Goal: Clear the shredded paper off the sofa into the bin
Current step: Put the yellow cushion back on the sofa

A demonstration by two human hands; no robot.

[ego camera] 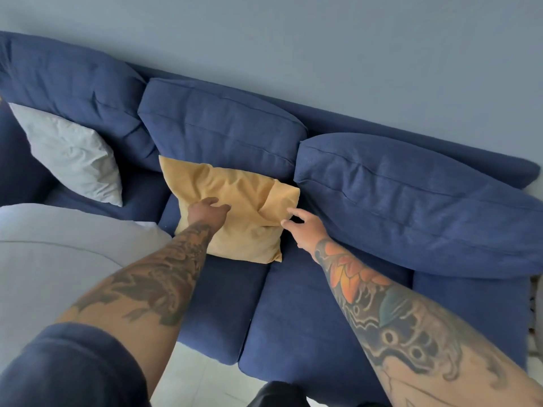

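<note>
Both hands [205,211] on yellow cushion [235,207]

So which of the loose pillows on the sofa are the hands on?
The yellow pillow in the middle. The left hand rests on its front and the right hand reaches its right edge, while the grey pillow lies untouched to the left.

Plain grey-blue wall [323,39] behind; pale tiled floor [199,374] below; soft, even light.
</note>
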